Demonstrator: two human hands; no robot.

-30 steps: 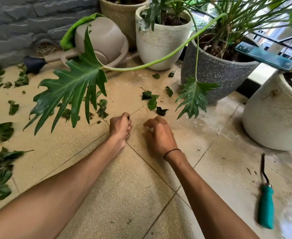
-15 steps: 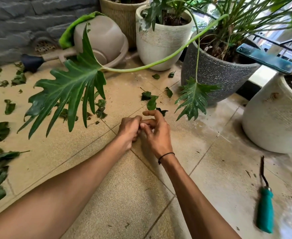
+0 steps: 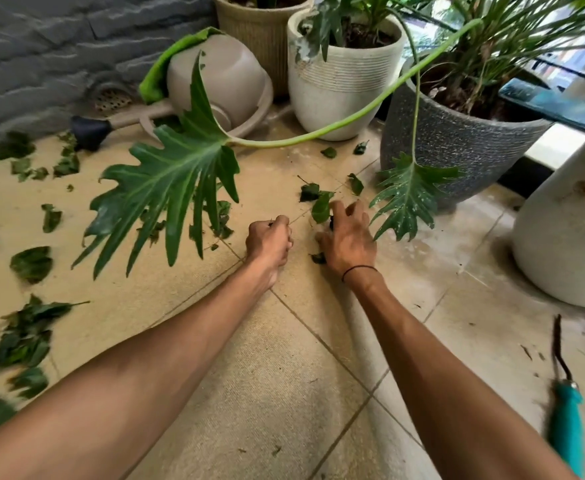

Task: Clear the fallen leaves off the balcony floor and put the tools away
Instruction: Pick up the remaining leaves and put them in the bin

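Dark green fallen leaves lie scattered over the beige floor tiles, with a thick cluster [image 3: 24,337] at the left and a few [image 3: 310,192] in the middle. My left hand [image 3: 268,242] is curled into a fist on the floor, a dark leaf scrap showing at its top. Just right of it, my right hand [image 3: 348,237] reaches over a green leaf [image 3: 321,209], its fingers curled and pinching a dark leaf piece. Another scrap [image 3: 318,258] lies under its heel. A teal-handled hand tool [image 3: 566,420] rests on the tiles at the lower right.
A tipped beige watering can [image 3: 222,84] with a green cloth [image 3: 161,69] lies by the grey wall. Several pots stand behind: white [image 3: 339,88], speckled grey [image 3: 457,147], white at right [image 3: 561,244]. A big lobed leaf [image 3: 166,188] on a long stalk hangs over the floor.
My hands met half a second ago and have since parted. The right hand moved forward and right onto the leaves; the left stayed fisted.
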